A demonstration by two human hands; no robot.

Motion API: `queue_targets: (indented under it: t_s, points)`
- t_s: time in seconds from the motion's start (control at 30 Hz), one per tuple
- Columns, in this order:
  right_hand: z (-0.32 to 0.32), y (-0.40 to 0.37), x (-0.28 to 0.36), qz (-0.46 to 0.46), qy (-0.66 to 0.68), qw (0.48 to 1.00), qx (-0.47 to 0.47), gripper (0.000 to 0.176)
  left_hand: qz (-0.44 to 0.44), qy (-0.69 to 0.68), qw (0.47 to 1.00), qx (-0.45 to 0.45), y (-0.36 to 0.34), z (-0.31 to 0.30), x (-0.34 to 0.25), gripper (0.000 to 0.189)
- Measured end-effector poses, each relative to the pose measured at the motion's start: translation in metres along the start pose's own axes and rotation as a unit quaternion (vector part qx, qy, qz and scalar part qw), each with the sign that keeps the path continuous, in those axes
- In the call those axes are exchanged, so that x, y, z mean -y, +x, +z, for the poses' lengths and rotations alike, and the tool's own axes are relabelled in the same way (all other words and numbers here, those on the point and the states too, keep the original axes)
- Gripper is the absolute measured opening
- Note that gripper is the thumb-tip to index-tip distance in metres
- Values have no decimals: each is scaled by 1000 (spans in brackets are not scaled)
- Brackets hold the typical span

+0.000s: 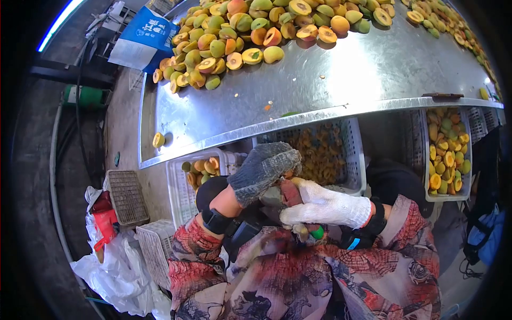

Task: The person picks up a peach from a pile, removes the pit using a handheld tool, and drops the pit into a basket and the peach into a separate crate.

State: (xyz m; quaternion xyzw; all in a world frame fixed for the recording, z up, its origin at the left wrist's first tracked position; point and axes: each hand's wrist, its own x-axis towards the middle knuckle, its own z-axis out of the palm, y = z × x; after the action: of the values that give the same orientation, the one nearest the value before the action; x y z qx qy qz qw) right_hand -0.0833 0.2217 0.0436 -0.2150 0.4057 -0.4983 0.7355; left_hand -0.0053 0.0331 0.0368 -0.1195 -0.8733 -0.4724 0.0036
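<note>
My left hand (266,169), in a grey knitted glove, is closed near the front of my body, its fingertips at a small orange-brown piece I cannot make out clearly. Beside it, my right hand (333,207), in a white knitted glove, has its fingers and thumb curled round a dark reddish thing (290,193). The two hands nearly meet above my patterned clothing. Just beyond them stands a white crate (356,154) holding many small brown pieces (320,149). Another white crate (178,194) with cut fruit (201,169) stands to the left.
A metal table (234,114) carries a large pile of halved yellow-green fruit (229,37), with one lone half (158,140) near its left corner. At right is another fruit crate (449,197). Baskets (127,197) and white plastic bags (120,269) lie at left.
</note>
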Motion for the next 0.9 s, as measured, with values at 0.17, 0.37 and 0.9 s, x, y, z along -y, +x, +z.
queue_targets:
  t_s: [0.17,0.37,0.9]
  points:
    - [-5,18,-33,-113,-117,984,-72,35,-60,-144,979,-134,2,20,4,22]
    - [-4,10,-15,-70,-62,995,-40,38,-190,-157,965,-92,4,7,-14,17]
    - [0,10,-23,-79,-112,989,-50,27,-60,-87,994,25,-3,-1,7,27]
